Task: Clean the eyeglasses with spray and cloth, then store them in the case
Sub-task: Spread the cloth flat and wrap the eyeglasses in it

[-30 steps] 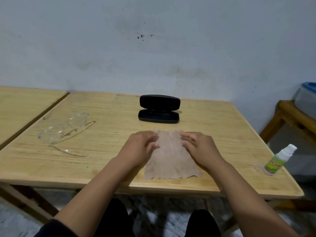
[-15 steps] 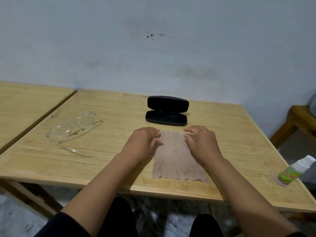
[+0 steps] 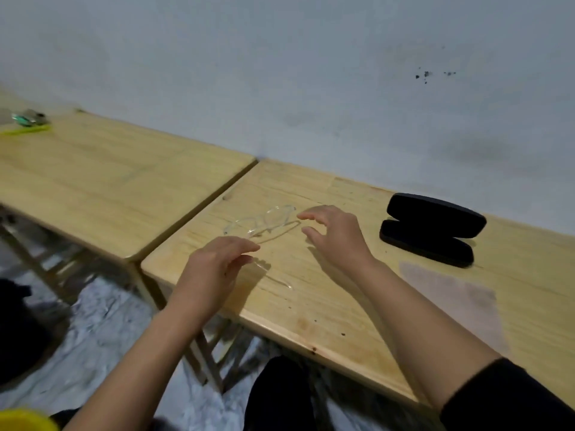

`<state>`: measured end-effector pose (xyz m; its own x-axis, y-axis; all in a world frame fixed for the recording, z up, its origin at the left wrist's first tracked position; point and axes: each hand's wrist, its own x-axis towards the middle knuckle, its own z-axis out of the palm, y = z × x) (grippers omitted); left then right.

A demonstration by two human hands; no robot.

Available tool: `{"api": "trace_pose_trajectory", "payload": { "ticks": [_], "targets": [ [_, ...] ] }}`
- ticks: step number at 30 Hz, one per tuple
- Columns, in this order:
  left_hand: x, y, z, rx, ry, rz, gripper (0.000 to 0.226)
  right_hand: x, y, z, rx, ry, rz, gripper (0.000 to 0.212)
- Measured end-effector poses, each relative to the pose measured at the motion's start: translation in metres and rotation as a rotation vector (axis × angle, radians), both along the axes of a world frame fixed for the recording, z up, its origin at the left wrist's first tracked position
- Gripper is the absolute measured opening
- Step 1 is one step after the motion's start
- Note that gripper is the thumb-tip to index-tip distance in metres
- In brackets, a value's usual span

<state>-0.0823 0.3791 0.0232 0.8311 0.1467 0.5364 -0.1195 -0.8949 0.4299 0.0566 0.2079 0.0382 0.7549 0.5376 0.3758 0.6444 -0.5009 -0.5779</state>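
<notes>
Clear-framed eyeglasses (image 3: 264,220) lie on the wooden table (image 3: 311,306) with their arms unfolded. My left hand (image 3: 214,269) hovers just in front of them over one arm, fingers loosely spread and holding nothing. My right hand (image 3: 334,234) hovers to the right of the lenses, fingers and thumb apart, apart from the frame. The brown cloth (image 3: 451,293) lies flat on the table to the right of my right forearm. The black case (image 3: 432,228) stands open behind the cloth. The spray bottle is out of view.
A second wooden table (image 3: 109,188) adjoins on the left, with a small green and yellow object (image 3: 29,122) at its far corner. A grey wall runs behind both tables. Something yellow (image 3: 21,419) shows at the bottom left.
Both hands left the cloth and moved left to the eyeglasses. The view swung left, so the spray bottle dropped out of sight.
</notes>
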Motion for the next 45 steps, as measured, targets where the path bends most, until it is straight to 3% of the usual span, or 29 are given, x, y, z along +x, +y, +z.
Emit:
{"api": "trace_pose_trajectory", "payload": {
  "ticks": [6, 10, 17, 20, 26, 32, 39, 45],
  "targets": [
    [0.0, 0.026, -0.014, -0.065, -0.021, 0.011, 0.038, 0.01, 0.046, -0.011, -0.063, -0.116, 0.021, 0.027],
    [0.006, 0.029, -0.012, -0.012, 0.009, 0.02, 0.031, 0.013, 0.055, -0.017, -0.064, -0.145, 0.023, 0.022],
    [0.023, 0.037, -0.007, -0.029, -0.152, 0.089, 0.024, 0.017, 0.054, -0.014, -0.018, -0.211, 0.022, 0.013],
    [0.033, 0.038, -0.003, -0.126, -0.225, 0.122, 0.022, 0.018, 0.043, -0.005, 0.039, -0.242, 0.009, 0.012],
    [0.052, 0.006, 0.013, -0.423, -0.26, 0.095, 0.018, 0.007, -0.013, 0.017, 0.236, -0.14, -0.141, 0.013],
    [0.074, -0.059, 0.018, -0.586, -0.153, -0.02, 0.016, -0.009, -0.098, 0.027, 0.388, -0.007, -0.372, 0.014],
    [0.083, -0.149, 0.011, -0.602, -0.023, -0.188, 0.014, -0.034, -0.198, 0.025, 0.495, 0.039, -0.62, 0.013],
    [0.082, -0.192, 0.002, -0.589, 0.065, -0.255, 0.016, -0.05, -0.242, 0.009, 0.541, 0.106, -0.712, 0.013]
  ]
}}
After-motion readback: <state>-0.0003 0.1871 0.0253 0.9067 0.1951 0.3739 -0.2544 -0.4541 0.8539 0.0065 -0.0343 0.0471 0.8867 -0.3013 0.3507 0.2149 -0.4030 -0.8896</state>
